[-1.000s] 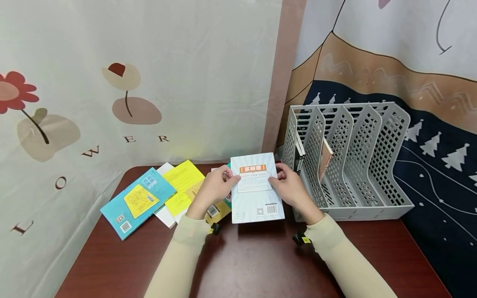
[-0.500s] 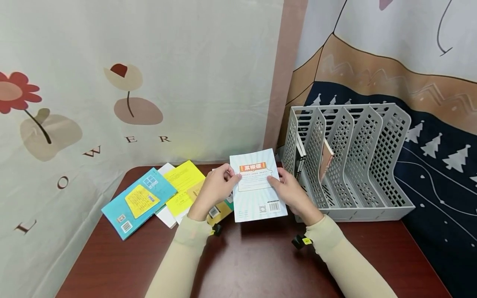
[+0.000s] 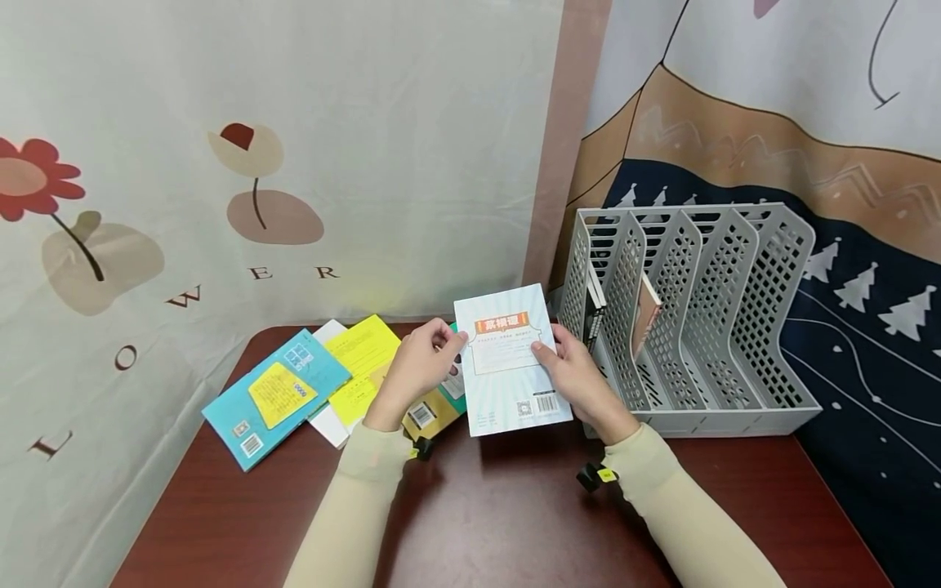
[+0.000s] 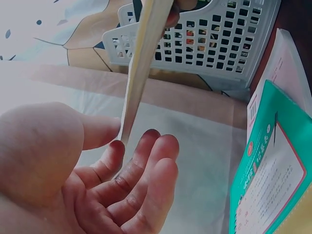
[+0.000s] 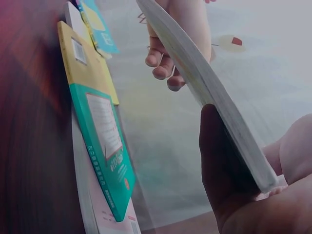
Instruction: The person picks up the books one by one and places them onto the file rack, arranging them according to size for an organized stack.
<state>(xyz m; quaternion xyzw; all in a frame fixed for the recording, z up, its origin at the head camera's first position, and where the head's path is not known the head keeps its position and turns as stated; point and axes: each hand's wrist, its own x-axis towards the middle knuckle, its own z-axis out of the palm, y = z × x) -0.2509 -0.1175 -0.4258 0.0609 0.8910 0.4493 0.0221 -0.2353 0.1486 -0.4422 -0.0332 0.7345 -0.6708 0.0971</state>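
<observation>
Pale-blue book [image 3: 510, 388] held left of the rack [image 3: 706, 422].
Its long axis leans away from the rack; the right hand [image 3: 584, 380], rack-side, pinches it; whether the left hand's [image 3: 419, 359] grip has closed, I cannot tell.

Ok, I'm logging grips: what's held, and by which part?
The pale book: the right hand grips its right edge, thumb on the cover. The left hand is at its left edge; whether it pinches is unclear.
</observation>
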